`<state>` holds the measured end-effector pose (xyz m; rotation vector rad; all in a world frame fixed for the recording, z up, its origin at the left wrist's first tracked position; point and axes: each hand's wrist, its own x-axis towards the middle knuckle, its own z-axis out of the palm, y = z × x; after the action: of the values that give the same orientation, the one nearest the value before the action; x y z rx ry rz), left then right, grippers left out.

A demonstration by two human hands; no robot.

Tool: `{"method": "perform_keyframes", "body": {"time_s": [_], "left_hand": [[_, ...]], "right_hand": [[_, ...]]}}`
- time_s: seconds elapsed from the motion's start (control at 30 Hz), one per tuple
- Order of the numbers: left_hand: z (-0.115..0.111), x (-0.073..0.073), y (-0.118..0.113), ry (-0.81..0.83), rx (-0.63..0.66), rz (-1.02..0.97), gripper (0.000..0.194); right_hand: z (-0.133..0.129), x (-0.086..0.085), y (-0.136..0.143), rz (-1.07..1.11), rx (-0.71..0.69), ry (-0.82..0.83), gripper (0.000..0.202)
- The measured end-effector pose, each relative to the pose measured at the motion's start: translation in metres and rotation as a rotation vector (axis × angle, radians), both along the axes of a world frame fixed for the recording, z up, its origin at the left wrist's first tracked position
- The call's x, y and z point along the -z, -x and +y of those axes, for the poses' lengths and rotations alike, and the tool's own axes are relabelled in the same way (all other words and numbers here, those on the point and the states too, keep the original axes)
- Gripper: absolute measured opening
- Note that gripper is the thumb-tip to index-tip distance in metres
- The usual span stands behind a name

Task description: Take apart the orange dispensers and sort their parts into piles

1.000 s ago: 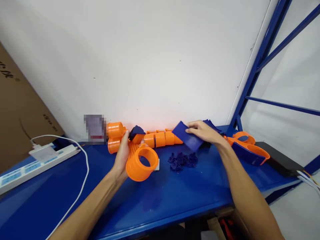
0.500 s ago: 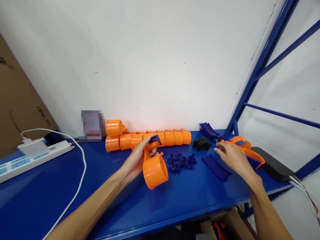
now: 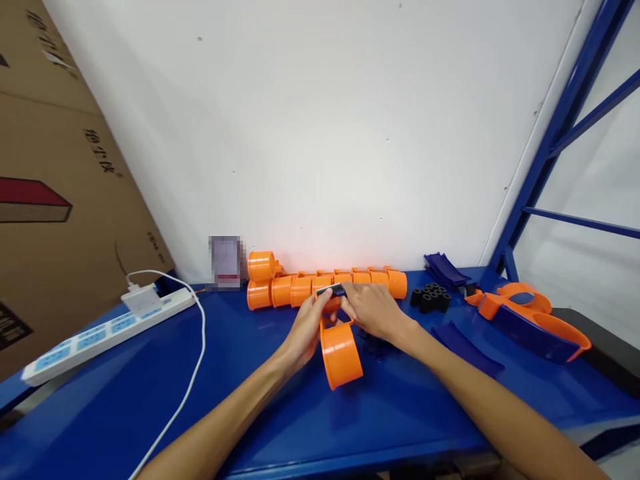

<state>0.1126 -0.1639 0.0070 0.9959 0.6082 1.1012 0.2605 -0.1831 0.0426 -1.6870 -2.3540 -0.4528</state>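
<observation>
My left hand [image 3: 304, 331] is wrapped round the handle end of an orange cup-shaped plastic part [image 3: 342, 357], whose round cup hangs below the fingers. A small dark piece [image 3: 331, 291] sits at the top of that handle. My right hand [image 3: 374, 308] is closed at the same end, its fingertips against the dark piece; whether it pinches anything else is hidden. Under the right hand lie small dark-blue clips [image 3: 375, 345], partly covered. Behind both hands a row of nested orange cups [image 3: 281, 292] lies along the wall, with one more orange cup [image 3: 261, 265] on top.
To the right are black tubes [image 3: 430, 298], curved blue plates [image 3: 445, 269], another blue plate [image 3: 467, 350] and an orange-and-blue assembly [image 3: 530, 327] beside a black box [image 3: 610, 347]. A white power strip [image 3: 110, 333] with a trailing cable [image 3: 193, 373] lies left, near a cardboard box [image 3: 75, 187].
My right hand has moved left from beside the orange-and-blue assembly to the orange cup's handle, meeting my left hand. The view has shifted to the left.
</observation>
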Motion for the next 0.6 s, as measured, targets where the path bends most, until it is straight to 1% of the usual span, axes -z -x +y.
{"method": "perform_keyframes", "body": {"time_s": [0.1, 0.23, 0.33, 0.47, 0.53, 0.6], "left_hand": [[-0.003, 0.000, -0.003, 0.013, -0.041, 0.034, 0.040], [-0.008, -0.005, -0.004, 0.023, -0.049, 0.050, 0.038], [-0.011, -0.009, -0.003, -0.006, -0.036, 0.056, 0.037], [-0.014, -0.011, -0.005, -0.024, -0.066, 0.058, 0.038], [-0.014, -0.011, -0.005, -0.016, -0.071, 0.061, 0.039], [-0.011, -0.015, 0.000, 0.031, -0.066, 0.036, 0.038]], "right_hand": [[0.000, 0.004, -0.002, -0.074, -0.026, 0.029, 0.026], [0.002, -0.001, -0.010, -0.127, -0.085, 0.015, 0.025], [0.003, -0.004, -0.013, -0.122, -0.121, -0.020, 0.024], [0.006, -0.001, -0.012, -0.096, -0.145, -0.038, 0.023], [0.009, 0.001, -0.014, -0.061, -0.175, -0.046, 0.023], [0.011, 0.000, -0.023, 0.007, -0.180, -0.058, 0.024]]}}
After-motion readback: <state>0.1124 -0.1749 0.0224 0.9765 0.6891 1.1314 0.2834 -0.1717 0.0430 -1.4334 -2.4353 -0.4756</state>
